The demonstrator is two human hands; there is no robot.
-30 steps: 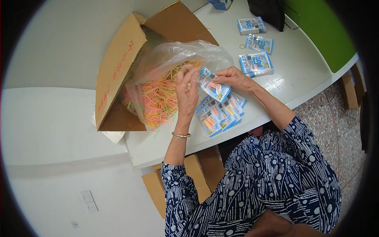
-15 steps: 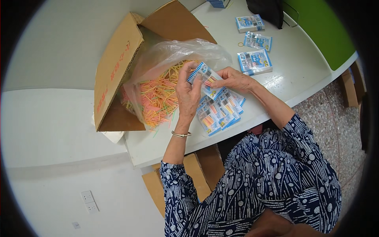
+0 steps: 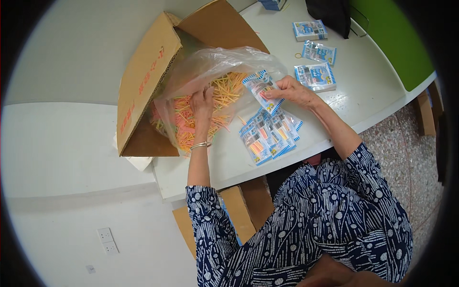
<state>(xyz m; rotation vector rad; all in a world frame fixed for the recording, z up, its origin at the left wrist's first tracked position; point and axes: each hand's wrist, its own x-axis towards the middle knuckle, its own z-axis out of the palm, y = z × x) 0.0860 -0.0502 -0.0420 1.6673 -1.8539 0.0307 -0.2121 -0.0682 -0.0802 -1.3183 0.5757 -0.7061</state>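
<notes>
My right hand (image 3: 296,93) pinches the edge of a clear packet (image 3: 264,91) with blue striped ends; some pink and yellow sticks show inside it. My left hand (image 3: 202,106) is in the heap of short thin sticks (image 3: 227,90), pink, orange, yellow and green, its fingers slightly apart and bent down. Whether any stick is between its fingertips is hidden. The heap lies in a clear plastic bag (image 3: 239,57) spilling from a tipped cardboard box (image 3: 148,71). Below the held packet, several similar packets (image 3: 272,131) with sticks inside overlap on the white table (image 3: 229,167).
Stacks of blue and white packets (image 3: 315,76) and a single flat packet (image 3: 319,51) lie at the far right, beside a rubber band (image 3: 298,55). Behind them is a black bag (image 3: 330,16). Opened cardboard (image 3: 234,205) stands below the table's front edge.
My left hand has let go of the packet and moved left into the heap of sticks. My right hand still holds the packet, at nearly the same place.
</notes>
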